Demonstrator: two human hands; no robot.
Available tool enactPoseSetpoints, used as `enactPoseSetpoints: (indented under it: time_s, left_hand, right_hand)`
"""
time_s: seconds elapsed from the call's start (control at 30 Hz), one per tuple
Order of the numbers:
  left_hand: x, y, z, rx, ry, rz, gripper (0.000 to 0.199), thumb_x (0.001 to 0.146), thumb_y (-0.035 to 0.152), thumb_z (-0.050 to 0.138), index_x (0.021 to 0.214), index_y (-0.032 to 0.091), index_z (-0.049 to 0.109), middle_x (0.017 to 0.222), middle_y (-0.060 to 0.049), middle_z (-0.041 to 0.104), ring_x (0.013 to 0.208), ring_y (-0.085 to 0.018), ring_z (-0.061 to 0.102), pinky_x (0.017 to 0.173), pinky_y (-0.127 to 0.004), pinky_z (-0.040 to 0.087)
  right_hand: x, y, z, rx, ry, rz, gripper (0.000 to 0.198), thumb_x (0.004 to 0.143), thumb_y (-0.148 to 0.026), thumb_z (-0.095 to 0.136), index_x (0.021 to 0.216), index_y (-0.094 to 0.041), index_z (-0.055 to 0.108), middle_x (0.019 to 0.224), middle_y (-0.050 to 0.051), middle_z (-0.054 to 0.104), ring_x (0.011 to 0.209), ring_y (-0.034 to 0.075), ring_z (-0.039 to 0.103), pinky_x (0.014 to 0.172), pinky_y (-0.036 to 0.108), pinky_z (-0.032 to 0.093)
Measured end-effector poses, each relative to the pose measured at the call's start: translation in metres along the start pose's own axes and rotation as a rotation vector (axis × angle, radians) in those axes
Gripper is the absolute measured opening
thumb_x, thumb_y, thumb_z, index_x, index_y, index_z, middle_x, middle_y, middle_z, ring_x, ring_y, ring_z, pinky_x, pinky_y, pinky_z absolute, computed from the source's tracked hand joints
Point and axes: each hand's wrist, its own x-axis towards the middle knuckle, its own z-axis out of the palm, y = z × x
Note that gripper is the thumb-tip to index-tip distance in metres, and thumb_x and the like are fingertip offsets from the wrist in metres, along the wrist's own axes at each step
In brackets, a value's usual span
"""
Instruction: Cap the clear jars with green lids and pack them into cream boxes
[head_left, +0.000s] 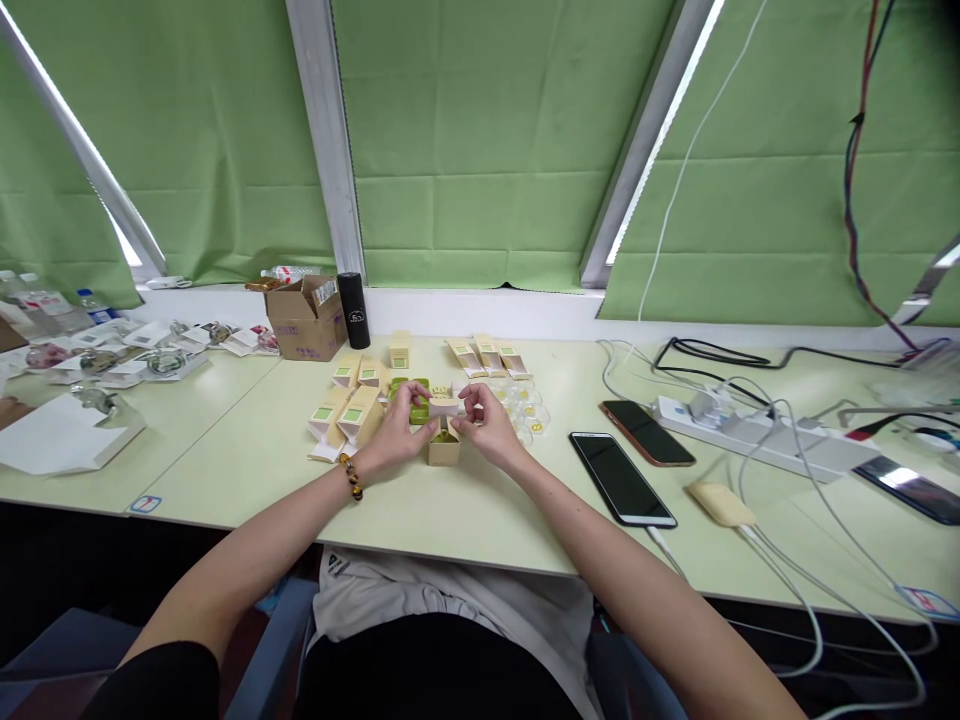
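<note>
A small yellow-tan cardboard box point(444, 455) stands upright on the table in front of me, its top flap raised. My left hand point(399, 430) pinches the left side of its top edge, thumb and fingers curled at the flap. My right hand point(486, 425) grips the opposite side in the same way. What lies inside the box is mostly hidden. Behind my hands is a green tray point(420, 387), partly covered by them. Clear plastic pieces with yellow marks point(534, 412) lie right of my right hand. Several similar boxes point(360, 412) with green labels stand to the left.
More boxes point(487, 352) are at the back. A black bottle point(354, 312) and a brown carton point(306, 325) stand behind left. On the right lie phones point(622, 478), a power strip point(765, 437) and loose cables. White packages point(71, 432) crowd the far left.
</note>
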Motion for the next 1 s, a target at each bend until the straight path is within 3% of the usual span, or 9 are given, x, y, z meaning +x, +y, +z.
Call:
enactPoseSetpoints:
  time_s: [0.23, 0.37, 0.53, 0.67, 0.87, 1.0]
  left_hand:
    - [-0.001, 0.000, 0.005, 0.051, -0.033, -0.050, 0.042, 0.093, 0.023, 0.066, 0.130, 0.027, 0.047, 0.129, -0.009, 0.054, 0.120, -0.025, 0.053, 0.108, -0.044, 0.045]
    - [-0.001, 0.002, 0.006, 0.102, -0.031, 0.004, 0.032, 0.093, 0.021, 0.063, 0.123, 0.026, 0.053, 0.125, -0.008, 0.057, 0.118, -0.026, 0.054, 0.107, -0.045, 0.045]
    - [0.000, 0.004, 0.004, 0.129, -0.048, 0.071, 0.019, 0.093, 0.015, 0.060, 0.108, 0.025, 0.054, 0.118, -0.007, 0.058, 0.118, -0.026, 0.054, 0.105, -0.044, 0.045]
    - [0.000, 0.005, 0.003, 0.121, -0.054, 0.071, 0.021, 0.089, 0.010, 0.060, 0.104, 0.025, 0.056, 0.120, -0.007, 0.059, 0.123, -0.026, 0.054, 0.111, -0.044, 0.043]
    - [0.000, 0.007, 0.003, 0.123, -0.063, 0.067, 0.017, 0.089, 0.012, 0.061, 0.101, 0.024, 0.060, 0.118, -0.007, 0.060, 0.124, -0.027, 0.055, 0.113, -0.047, 0.042]
    - [0.000, 0.010, -0.003, 0.094, -0.060, 0.081, 0.011, 0.092, 0.018, 0.064, 0.101, 0.024, 0.062, 0.119, -0.009, 0.060, 0.123, -0.028, 0.056, 0.114, -0.047, 0.043]
  right_hand:
    - [-0.004, 0.000, 0.003, -0.044, -0.018, -0.017, 0.043, 0.074, -0.033, 0.069, 0.114, -0.026, 0.055, 0.092, -0.005, 0.047, 0.062, 0.011, 0.050, 0.061, 0.030, 0.044]
    - [-0.004, -0.001, 0.004, -0.114, -0.008, -0.058, 0.035, 0.076, -0.029, 0.068, 0.109, -0.025, 0.058, 0.091, -0.003, 0.048, 0.063, 0.012, 0.049, 0.061, 0.030, 0.043]
    - [-0.007, -0.007, 0.003, -0.202, 0.020, -0.216, 0.023, 0.076, -0.020, 0.064, 0.099, -0.024, 0.063, 0.086, -0.001, 0.048, 0.068, 0.015, 0.048, 0.061, 0.030, 0.040]
    - [-0.013, -0.014, 0.000, -0.189, -0.031, -0.391, 0.021, 0.076, -0.014, 0.057, 0.094, -0.023, 0.065, 0.080, -0.001, 0.048, 0.067, 0.016, 0.047, 0.061, 0.030, 0.037]
    - [-0.017, -0.020, -0.007, -0.170, -0.071, -0.430, 0.010, 0.084, -0.028, 0.059, 0.091, -0.024, 0.066, 0.074, -0.001, 0.049, 0.062, 0.017, 0.044, 0.062, 0.032, 0.036]
    - [-0.016, -0.017, -0.009, -0.194, -0.084, -0.415, 0.014, 0.088, -0.039, 0.063, 0.090, -0.025, 0.065, 0.072, 0.000, 0.050, 0.063, 0.018, 0.045, 0.064, 0.034, 0.038]
